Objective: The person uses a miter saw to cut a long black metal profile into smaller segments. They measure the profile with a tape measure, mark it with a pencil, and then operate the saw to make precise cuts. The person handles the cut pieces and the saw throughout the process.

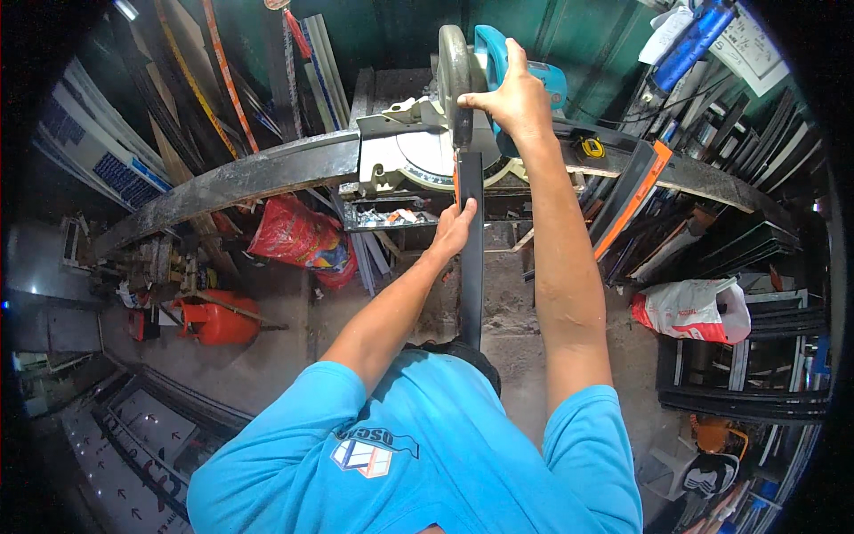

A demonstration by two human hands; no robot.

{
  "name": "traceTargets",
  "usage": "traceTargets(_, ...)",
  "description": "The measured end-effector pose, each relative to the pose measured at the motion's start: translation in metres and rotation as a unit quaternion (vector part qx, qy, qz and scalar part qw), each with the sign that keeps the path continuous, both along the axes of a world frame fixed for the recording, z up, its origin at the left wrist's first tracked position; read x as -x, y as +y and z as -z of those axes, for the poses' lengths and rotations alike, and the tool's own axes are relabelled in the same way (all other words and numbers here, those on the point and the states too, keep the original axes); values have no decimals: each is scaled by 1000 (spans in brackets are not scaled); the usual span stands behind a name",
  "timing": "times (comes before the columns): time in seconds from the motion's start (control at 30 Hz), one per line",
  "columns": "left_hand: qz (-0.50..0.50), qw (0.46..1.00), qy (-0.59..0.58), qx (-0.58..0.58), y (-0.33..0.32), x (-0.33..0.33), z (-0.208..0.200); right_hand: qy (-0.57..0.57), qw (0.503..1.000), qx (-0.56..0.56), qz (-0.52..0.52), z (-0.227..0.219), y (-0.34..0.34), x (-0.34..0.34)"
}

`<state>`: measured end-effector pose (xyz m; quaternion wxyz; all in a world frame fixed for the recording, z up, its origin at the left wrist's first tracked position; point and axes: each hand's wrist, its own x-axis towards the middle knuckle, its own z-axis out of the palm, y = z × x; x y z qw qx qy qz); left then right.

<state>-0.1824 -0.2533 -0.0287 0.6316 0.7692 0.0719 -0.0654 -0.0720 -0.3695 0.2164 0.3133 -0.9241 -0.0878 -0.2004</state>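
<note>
Long bench [267, 169] spanned the view, miter saw [453, 76] at its middle. Dark profile [471, 267] ran from the saw toward the person's waist. Right hand [513, 101] was spread wide at the saw head, grip unclear; left hand [453, 232] held the profile. Yellow tape measure [592, 148] lay right of the saw.

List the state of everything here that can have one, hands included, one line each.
Left hand: closed on the black bar.
Right hand: at the saw, thumb stretched out; finger hold unclear.
Black bar: held, far end at the saw.
Saw: standing at the bench; running or stopped, cannot tell.
Tape measure: lying on the bench.
Orange-edged bar: slanted, unheld.
Red bag: crumpled.
</note>
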Motion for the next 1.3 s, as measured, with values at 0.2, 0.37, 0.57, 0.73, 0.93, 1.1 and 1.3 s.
traceTargets(0.2,4,1000,-6,13,1,-3,10,0,1000,-6,0,0,1,4)
traceTargets(0.37,-14,999,-24,22,1,-4,19,12,1000,-8,-3,0,4,5)
traceTargets(0.57,7,1000,14,20,1,-4,11,14,1000,-11,4,3,1,7)
traceTargets(0.73,6,1000,8,9,3,-4,9,20,1000,-18,4,3,3,10)
traceTargets(0.93,8,1000,11,7,4,-4,8,21,999,-25,2,6,2,11)
traceTargets(1.1,13,999,15,37,2,-2,5,25,999,-30,-1,8,2,12)
traceTargets(1.3,15,998,35,51,4,-2,5,-46,999,-10,7,14,4,12)
